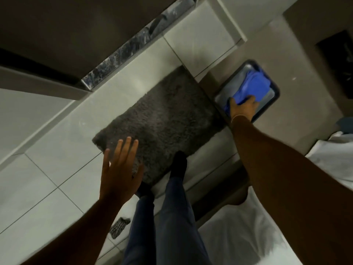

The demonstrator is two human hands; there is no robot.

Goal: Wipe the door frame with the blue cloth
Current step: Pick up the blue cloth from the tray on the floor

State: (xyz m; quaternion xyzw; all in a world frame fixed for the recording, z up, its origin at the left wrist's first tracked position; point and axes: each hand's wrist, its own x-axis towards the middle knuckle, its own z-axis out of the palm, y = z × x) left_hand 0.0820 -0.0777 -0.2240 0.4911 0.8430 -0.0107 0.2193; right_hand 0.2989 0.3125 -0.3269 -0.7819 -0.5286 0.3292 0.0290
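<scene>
My right hand (243,107) closed around the crumpled blue cloth (252,88) lying in a dark-rimmed rectangular tray (275,96), my left hand (119,169) empty with fingers spread above the shaggy grey floor mat (162,121)

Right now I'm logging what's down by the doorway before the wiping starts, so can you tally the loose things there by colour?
Blue: 1, the blue cloth, gripped by the right hand
Grey: 2, the shaggy grey mat and the dark-rimmed grey tray under the cloth
Black-and-white: 1, a small patterned item on the tiles, too blurred to name
Total: 4
</scene>
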